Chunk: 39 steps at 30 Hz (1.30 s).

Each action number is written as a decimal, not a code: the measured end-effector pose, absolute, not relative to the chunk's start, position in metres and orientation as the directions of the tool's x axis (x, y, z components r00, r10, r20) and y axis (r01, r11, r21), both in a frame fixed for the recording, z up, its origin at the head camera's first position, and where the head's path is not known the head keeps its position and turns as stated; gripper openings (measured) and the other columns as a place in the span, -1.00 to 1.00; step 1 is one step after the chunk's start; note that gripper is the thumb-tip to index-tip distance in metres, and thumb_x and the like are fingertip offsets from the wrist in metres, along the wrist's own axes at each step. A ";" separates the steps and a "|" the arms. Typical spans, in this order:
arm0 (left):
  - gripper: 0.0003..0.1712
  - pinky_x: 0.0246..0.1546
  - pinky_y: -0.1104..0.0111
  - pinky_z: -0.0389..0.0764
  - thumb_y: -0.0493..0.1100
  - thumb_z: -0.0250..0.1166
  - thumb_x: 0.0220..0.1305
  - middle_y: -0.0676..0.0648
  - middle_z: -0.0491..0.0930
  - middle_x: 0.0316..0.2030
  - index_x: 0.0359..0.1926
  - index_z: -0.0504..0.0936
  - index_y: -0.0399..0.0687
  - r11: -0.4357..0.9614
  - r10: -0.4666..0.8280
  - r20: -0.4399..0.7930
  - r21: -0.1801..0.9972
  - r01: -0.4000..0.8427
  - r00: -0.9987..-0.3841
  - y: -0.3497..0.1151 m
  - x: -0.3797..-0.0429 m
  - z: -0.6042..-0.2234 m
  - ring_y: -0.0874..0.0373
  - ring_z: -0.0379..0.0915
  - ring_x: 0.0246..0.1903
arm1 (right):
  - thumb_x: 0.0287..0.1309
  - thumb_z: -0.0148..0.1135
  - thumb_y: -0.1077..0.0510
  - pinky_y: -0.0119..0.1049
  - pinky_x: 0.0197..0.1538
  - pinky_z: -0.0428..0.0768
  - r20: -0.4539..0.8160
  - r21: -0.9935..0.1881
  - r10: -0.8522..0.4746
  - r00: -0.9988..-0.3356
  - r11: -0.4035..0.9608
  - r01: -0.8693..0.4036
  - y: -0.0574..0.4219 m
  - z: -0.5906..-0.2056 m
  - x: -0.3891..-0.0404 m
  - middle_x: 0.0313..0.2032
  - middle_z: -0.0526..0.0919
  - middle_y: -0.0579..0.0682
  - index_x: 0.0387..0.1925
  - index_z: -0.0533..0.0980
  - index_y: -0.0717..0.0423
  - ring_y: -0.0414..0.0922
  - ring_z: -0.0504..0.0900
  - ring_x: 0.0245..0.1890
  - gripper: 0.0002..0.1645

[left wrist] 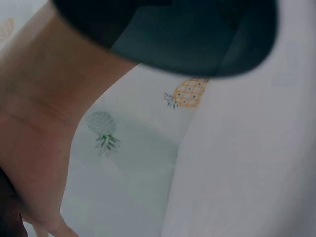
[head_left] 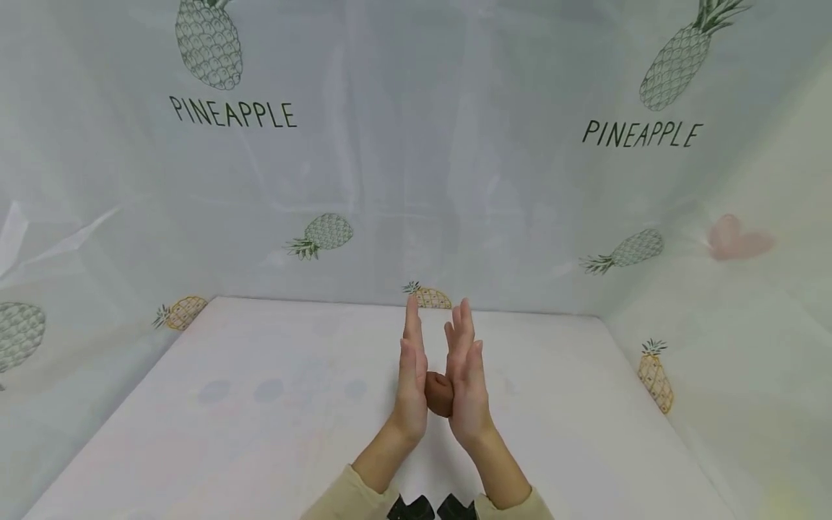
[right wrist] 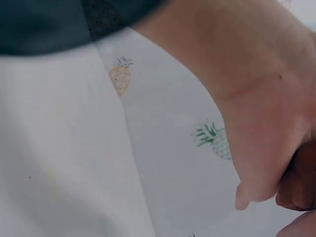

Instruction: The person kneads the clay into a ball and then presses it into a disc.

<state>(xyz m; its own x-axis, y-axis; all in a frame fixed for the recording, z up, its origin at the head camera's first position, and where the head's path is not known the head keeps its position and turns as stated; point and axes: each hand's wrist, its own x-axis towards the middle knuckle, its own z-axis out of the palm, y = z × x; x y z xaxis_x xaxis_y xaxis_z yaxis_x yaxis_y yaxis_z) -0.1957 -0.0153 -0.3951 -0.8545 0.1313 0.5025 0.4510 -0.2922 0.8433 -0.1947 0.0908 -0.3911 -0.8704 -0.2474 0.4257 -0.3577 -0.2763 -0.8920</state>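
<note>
With straight fingers, the left hand (head_left: 411, 390) and right hand (head_left: 468, 393) are forming the grip, pressing a brown lump (head_left: 438, 395) between palms; uneven pressure could be risking its slipping onto the bench (head_left: 559, 426) below.

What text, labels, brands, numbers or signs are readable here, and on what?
"PINEAPPLE": upper left of the printed backdrop in the head view, below a large pineapple drawing.
"PINEAPPLE": upper right of the same backdrop, below another pineapple drawing.
No other text can be read: none on the brown lump or the hands, and none in either wrist view.
</note>
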 end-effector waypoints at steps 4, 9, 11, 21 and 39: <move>-0.24 0.53 -0.28 -0.57 0.33 -0.60 0.62 0.29 -0.48 0.68 0.72 -0.41 0.40 -0.276 0.106 0.500 0.845 0.457 -0.860 -0.018 -0.190 -0.390 0.20 -0.69 0.65 | 0.55 -0.82 -0.45 -0.53 0.16 0.40 0.404 -0.898 -0.258 -0.878 -0.295 -0.327 0.088 -0.393 -0.193 0.68 -0.50 -0.29 0.69 -0.48 -0.46 0.00 -0.48 0.69 -0.20; -0.25 0.52 -0.29 -0.60 0.36 -0.57 0.61 0.29 -0.51 0.68 0.71 -0.41 0.47 -0.260 0.114 0.506 0.846 0.466 -0.855 -0.023 -0.185 -0.383 0.21 -0.77 0.63 | 0.55 -0.80 -0.48 0.21 0.62 -0.37 0.325 -0.927 -0.323 -0.889 -0.293 -0.233 0.089 -0.390 -0.190 0.69 -0.48 -0.20 0.66 -0.47 -0.59 0.15 -0.36 0.70 -0.24; -0.25 0.50 -0.33 -0.59 0.35 -0.56 0.61 0.29 -0.52 0.68 0.71 -0.43 0.49 -0.248 0.132 0.512 0.846 0.472 -0.849 -0.026 -0.184 -0.384 0.19 -0.79 0.63 | 0.53 -0.82 -0.49 0.28 0.62 -0.38 0.293 -0.939 -0.361 -0.886 -0.283 -0.195 0.088 -0.390 -0.188 0.69 -0.48 -0.15 0.65 -0.47 -0.61 0.20 -0.29 0.70 -0.24; -0.26 0.57 -0.15 -0.27 0.35 -0.54 0.63 0.32 -0.56 0.66 0.70 -0.44 0.51 -0.189 0.130 0.543 0.835 0.517 -0.830 -0.038 -0.183 -0.379 0.17 -0.68 0.63 | 0.53 -0.91 -0.45 0.11 0.63 -0.40 0.393 -0.894 -0.349 -0.850 -0.360 -0.266 0.076 -0.378 -0.168 0.67 -0.18 -0.14 0.64 -0.58 -0.56 -0.02 -0.39 0.69 -0.25; -0.33 0.49 -0.36 -0.59 0.28 -0.66 0.65 0.30 -0.61 0.66 0.68 -0.47 0.55 -0.212 0.387 0.466 0.885 0.415 -0.796 -0.029 -0.186 -0.389 0.19 -0.83 0.62 | 0.60 -0.86 -0.30 0.11 0.61 -0.54 0.607 -0.785 -0.185 -0.773 -0.294 -0.546 0.094 -0.376 -0.181 0.70 -0.46 -0.21 0.70 -0.48 -0.30 -0.07 -0.43 0.70 -0.24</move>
<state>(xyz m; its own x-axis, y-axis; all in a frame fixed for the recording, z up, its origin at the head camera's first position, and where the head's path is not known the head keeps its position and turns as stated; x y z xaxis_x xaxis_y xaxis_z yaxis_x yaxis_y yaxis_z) -0.1859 -0.0295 -0.3887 -0.7955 0.3873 0.4660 0.4152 -0.2116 0.8848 -0.1807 0.0940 -0.3761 -0.7730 -0.1850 0.6069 -0.5457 -0.2940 -0.7847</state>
